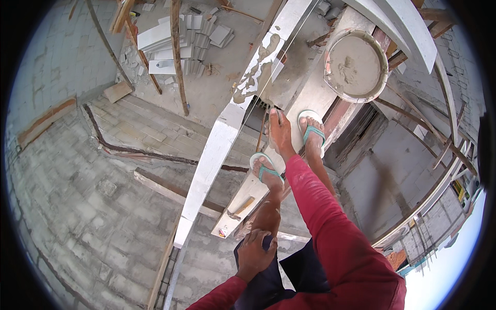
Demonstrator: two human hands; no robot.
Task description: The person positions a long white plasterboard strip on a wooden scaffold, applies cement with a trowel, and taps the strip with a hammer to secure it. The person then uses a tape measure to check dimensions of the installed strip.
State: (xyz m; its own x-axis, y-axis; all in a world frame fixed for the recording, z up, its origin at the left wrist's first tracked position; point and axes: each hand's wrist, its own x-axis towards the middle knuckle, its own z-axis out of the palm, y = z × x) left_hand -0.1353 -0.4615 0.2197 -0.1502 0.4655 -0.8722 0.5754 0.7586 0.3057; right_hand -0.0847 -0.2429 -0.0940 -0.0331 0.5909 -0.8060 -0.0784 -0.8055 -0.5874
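My right hand [280,133] reaches forward beside the long white-painted block beam [209,165], its fingers closed on something I cannot make out. Grey mortar [258,64] lies smeared along that beam's upper part, and a thin string runs beside it. My left hand [254,254] rests open on my left knee, fingers apart. My feet [313,134], in white and teal flip-flops, stand on a pale wooden plank [248,194]. A tool with a wooden part [241,206] lies on the plank's lower end. A round bucket of wet mortar [355,67] sits at the plank's upper end.
Below are block walls [77,217], a grey floor with stacked white tiles or blocks [165,41], and upright wooden poles [181,77]. On the right, timber scaffolding [439,134] and boards frame an opening. Open sky shows at the lower right beyond the structure's edge.
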